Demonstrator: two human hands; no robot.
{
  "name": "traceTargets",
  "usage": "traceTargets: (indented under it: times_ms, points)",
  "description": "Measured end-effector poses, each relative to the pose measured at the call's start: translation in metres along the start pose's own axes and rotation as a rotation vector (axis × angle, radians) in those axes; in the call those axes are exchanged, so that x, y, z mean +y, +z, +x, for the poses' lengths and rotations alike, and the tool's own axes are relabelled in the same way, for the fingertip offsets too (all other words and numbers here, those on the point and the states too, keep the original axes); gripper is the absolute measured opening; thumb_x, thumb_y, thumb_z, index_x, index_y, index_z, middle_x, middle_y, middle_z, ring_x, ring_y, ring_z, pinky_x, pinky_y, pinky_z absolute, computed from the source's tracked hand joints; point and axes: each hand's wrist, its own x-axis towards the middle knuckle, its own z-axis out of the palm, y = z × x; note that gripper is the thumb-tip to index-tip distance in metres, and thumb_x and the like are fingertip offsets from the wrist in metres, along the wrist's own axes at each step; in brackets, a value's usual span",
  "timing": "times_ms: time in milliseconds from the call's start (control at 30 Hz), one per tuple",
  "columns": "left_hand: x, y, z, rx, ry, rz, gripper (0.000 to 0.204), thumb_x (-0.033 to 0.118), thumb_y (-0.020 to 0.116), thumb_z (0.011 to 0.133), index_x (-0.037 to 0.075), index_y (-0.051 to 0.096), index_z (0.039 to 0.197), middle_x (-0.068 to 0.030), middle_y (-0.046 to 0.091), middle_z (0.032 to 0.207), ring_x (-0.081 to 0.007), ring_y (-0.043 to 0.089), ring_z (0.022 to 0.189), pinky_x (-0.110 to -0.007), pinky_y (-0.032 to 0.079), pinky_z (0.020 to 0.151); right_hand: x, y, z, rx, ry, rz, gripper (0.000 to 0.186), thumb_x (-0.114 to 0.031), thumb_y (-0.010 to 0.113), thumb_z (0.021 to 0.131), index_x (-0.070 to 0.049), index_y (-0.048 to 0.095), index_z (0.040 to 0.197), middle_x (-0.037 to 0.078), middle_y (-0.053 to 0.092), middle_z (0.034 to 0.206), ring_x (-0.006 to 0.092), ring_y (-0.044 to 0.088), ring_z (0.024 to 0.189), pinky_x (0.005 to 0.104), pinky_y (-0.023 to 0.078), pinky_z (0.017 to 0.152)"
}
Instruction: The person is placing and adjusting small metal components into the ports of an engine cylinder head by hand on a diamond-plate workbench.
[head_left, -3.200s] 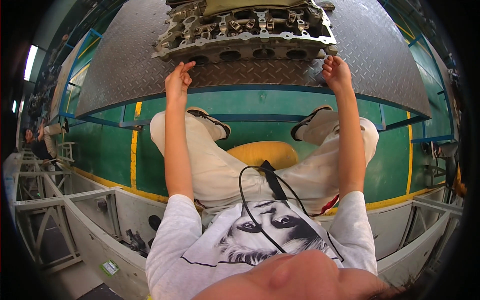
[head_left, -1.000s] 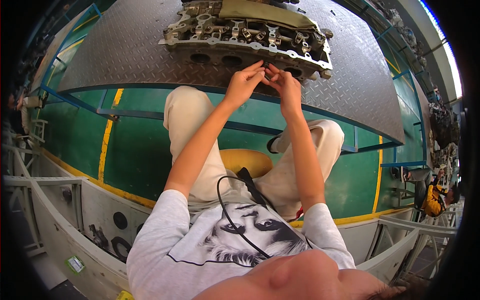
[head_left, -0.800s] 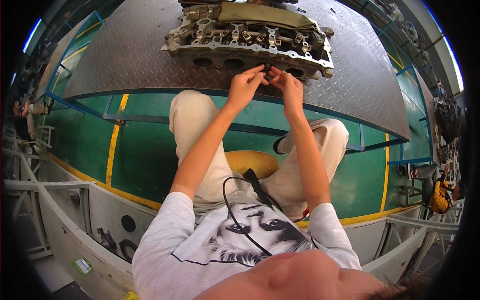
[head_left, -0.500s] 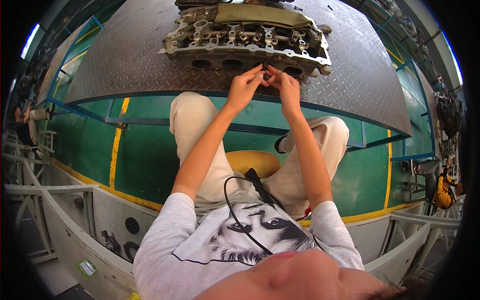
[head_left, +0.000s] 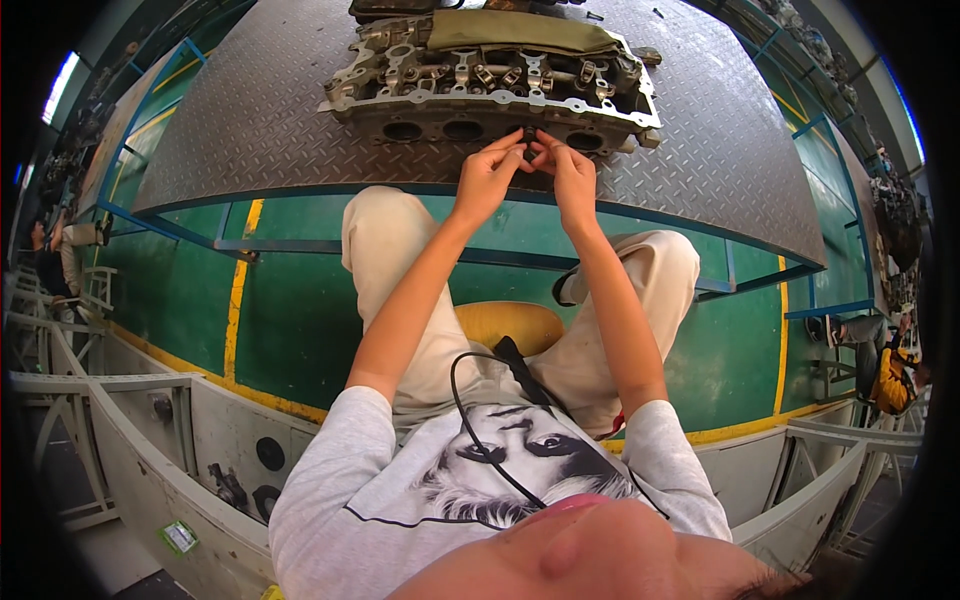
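Note:
Before the near side of an engine cylinder head point(head_left: 380, 112), both my hands meet over the table's front edge. My left hand point(head_left: 487, 178) pinches a small dark part point(head_left: 530, 145) from the left with thumb and forefinger. From the right, the fingertips of my right hand point(head_left: 570, 178) close on the same part. It looks black and short; its exact kind is too small to make out, and the fingers cover some of it. The cylinder head lies on the table with its rocker arms and open ports showing, just beyond my fingertips.
A folded olive cloth point(head_left: 525, 33) lies on top of the cylinder head. The table point(head_left: 240, 130) has a tread-plate top and a blue frame. Small loose bolts point(head_left: 596, 16) lie at its back. Metal railings point(head_left: 140, 440) stand behind me; other people sit far left and right.
My right fingers have parted slightly from the left ones, and more of the small dark part shows between them. The cylinder head stays put.

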Motion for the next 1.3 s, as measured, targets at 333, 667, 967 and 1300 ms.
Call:
traceTargets:
  times_ms: [333, 667, 967, 1300]
  points:
    - [0.005, 0.007, -0.004, 0.047, 0.005, -0.037, 0.026, 0.013, 0.054, 0.09, -0.005, 0.07, 0.08, -0.0195, 0.057, 0.125, -0.0213, 0.06, 0.108, -0.027, 0.045, 0.086, -0.001, 0.003, -0.003, -0.011, 0.096, 0.062, 0.033, -0.013, 0.044, 0.093, 0.01, 0.062, 0.079, 0.018, 0.06, 0.117, 0.0184, 0.061, 0.096, 0.0294, 0.051, 0.08]
    - [0.008, 0.005, -0.004, 0.14, -0.042, 0.001, 0.03, 0.011, 0.049, 0.091, -0.008, 0.068, 0.077, -0.0154, 0.059, 0.124, -0.0221, 0.06, 0.107, -0.03, 0.045, 0.089, -0.002, 0.0, -0.001, 0.064, -0.098, -0.088, 0.03, -0.013, 0.044, 0.093, 0.007, 0.066, 0.094, 0.015, 0.064, 0.108, 0.0151, 0.061, 0.091, 0.0256, 0.05, 0.072]
    - [0.005, 0.011, -0.003, 0.103, -0.007, -0.116, 0.029, 0.01, 0.049, 0.09, -0.008, 0.068, 0.077, -0.0196, 0.054, 0.129, -0.0249, 0.059, 0.111, -0.03, 0.044, 0.091, 0.003, -0.001, -0.004, 0.011, -0.217, -0.359, 0.028, -0.012, 0.045, 0.093, 0.007, 0.066, 0.094, 0.009, 0.065, 0.112, 0.0093, 0.059, 0.068, 0.0227, 0.049, 0.061]
    - [0.006, 0.005, -0.003, 0.063, -0.189, -0.332, 0.028, 0.008, 0.047, 0.089, -0.004, 0.058, 0.067, -0.0176, 0.049, 0.135, -0.025, 0.056, 0.113, -0.033, 0.045, 0.091, -0.008, 0.004, -0.013, 0.004, -0.412, -0.565, 0.025, -0.01, 0.053, 0.086, 0.006, 0.061, 0.069, 0.011, 0.064, 0.116, 0.0155, 0.057, 0.057, 0.0277, 0.043, 0.053]
